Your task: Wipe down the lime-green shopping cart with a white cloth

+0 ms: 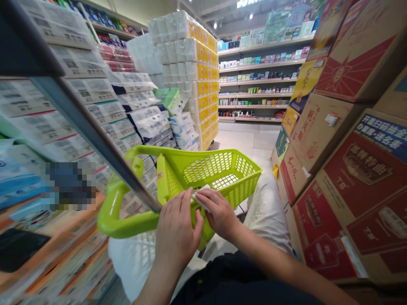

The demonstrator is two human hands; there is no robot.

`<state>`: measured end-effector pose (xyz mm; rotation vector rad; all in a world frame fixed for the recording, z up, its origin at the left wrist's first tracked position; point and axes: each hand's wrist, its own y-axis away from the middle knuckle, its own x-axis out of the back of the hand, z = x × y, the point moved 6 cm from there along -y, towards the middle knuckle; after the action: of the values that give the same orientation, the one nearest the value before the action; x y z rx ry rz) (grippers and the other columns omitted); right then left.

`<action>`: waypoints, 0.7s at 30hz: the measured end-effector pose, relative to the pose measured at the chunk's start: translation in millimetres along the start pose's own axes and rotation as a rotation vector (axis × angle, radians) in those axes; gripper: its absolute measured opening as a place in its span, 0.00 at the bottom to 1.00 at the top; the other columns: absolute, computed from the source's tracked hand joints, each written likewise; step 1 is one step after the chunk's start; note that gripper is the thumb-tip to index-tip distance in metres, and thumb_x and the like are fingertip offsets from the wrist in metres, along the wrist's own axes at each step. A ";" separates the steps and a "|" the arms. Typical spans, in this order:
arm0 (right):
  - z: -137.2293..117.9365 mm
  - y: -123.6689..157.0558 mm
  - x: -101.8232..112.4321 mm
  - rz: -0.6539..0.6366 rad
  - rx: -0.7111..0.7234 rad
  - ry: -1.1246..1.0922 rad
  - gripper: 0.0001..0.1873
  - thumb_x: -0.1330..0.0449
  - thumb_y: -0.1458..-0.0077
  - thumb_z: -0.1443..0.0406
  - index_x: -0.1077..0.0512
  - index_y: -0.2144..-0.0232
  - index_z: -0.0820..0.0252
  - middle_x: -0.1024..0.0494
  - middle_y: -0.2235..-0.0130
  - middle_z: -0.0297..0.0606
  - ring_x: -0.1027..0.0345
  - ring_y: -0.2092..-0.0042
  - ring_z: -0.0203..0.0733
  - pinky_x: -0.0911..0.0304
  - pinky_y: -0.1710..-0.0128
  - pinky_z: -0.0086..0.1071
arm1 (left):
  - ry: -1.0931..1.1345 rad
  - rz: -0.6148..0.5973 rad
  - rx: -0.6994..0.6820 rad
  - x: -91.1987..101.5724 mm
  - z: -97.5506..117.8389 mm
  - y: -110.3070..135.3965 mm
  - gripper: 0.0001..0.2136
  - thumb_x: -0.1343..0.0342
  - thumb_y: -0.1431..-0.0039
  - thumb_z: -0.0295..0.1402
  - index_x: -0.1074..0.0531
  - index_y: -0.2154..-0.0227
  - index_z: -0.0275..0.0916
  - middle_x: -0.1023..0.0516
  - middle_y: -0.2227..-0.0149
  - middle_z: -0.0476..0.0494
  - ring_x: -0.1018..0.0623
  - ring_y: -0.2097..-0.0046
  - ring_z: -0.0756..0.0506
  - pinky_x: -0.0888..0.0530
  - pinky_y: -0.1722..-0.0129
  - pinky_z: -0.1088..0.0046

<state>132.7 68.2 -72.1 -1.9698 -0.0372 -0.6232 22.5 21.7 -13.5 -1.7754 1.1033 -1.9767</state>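
A lime-green plastic shopping basket (222, 169) on a cart stands just in front of me, seemingly with nothing in it. My left hand (176, 231) lies over its near rim, fingers together and pointing up. My right hand (216, 212) is beside it, fingers curled in a pinch on a small white piece of paper or cloth (201, 198) pressed against the basket's near wall. The two hands touch at the rim.
A shelf edge (95, 131) with stacked tissue packs runs close on the left. Red and brown cardboard cartons (343, 169) are piled on the right. A tower of toilet paper packs (190, 76) stands ahead, with an aisle and product shelves (260, 80) behind.
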 end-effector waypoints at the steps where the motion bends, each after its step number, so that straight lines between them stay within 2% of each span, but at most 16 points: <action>1: 4.4 1.9 1.8 0.014 -0.019 0.022 0.26 0.50 0.41 0.74 0.34 0.41 0.58 0.25 0.49 0.47 0.34 0.45 0.48 0.33 0.44 0.46 | -0.042 -0.042 0.009 -6.2 0.4 -0.2 0.20 0.51 0.40 0.30 0.35 0.45 0.33 0.23 0.53 0.34 0.25 0.51 0.37 0.31 0.49 0.58; 4: 13.4 5.3 8.0 0.049 -0.097 0.073 0.27 0.51 0.44 0.77 0.30 0.45 0.60 0.25 0.51 0.48 0.33 0.46 0.48 0.33 0.44 0.47 | -0.104 -0.137 0.026 -15.4 1.9 0.8 0.19 0.50 0.42 0.30 0.30 0.48 0.33 0.21 0.55 0.34 0.24 0.52 0.36 0.33 0.48 0.56; 7: 7.9 3.0 5.9 0.033 -0.103 0.036 0.26 0.51 0.45 0.77 0.30 0.46 0.60 0.25 0.51 0.47 0.33 0.46 0.47 0.33 0.43 0.46 | -0.120 -0.171 0.053 -15.8 2.8 1.3 0.17 0.50 0.43 0.29 0.28 0.51 0.33 0.21 0.56 0.34 0.25 0.53 0.36 0.34 0.48 0.55; 11: 3.7 2.2 1.6 0.008 -0.072 -0.011 0.26 0.50 0.44 0.76 0.31 0.44 0.59 0.25 0.50 0.46 0.33 0.46 0.47 0.33 0.44 0.45 | -0.126 -0.177 0.047 -15.7 2.8 2.3 0.17 0.49 0.43 0.28 0.27 0.51 0.33 0.21 0.57 0.36 0.25 0.53 0.36 0.35 0.49 0.56; 16: 14.2 6.9 7.0 0.048 -0.136 0.053 0.29 0.51 0.47 0.78 0.30 0.45 0.59 0.25 0.51 0.47 0.33 0.46 0.48 0.33 0.44 0.48 | -0.145 -0.156 0.032 -17.1 2.7 4.9 0.17 0.50 0.43 0.28 0.28 0.50 0.34 0.21 0.56 0.36 0.26 0.52 0.36 0.35 0.49 0.56; 21: 2.8 3.6 1.3 0.000 -0.092 -0.005 0.29 0.50 0.47 0.77 0.31 0.44 0.59 0.26 0.49 0.47 0.34 0.46 0.47 0.33 0.43 0.45 | -0.163 -0.140 0.015 -20.7 3.4 7.8 0.18 0.50 0.43 0.28 0.29 0.49 0.35 0.22 0.55 0.35 0.26 0.52 0.36 0.36 0.48 0.56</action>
<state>136.0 68.5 -75.4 -2.0602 -0.0123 -0.6298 27.9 28.5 -34.1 -2.0151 0.9337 -1.8696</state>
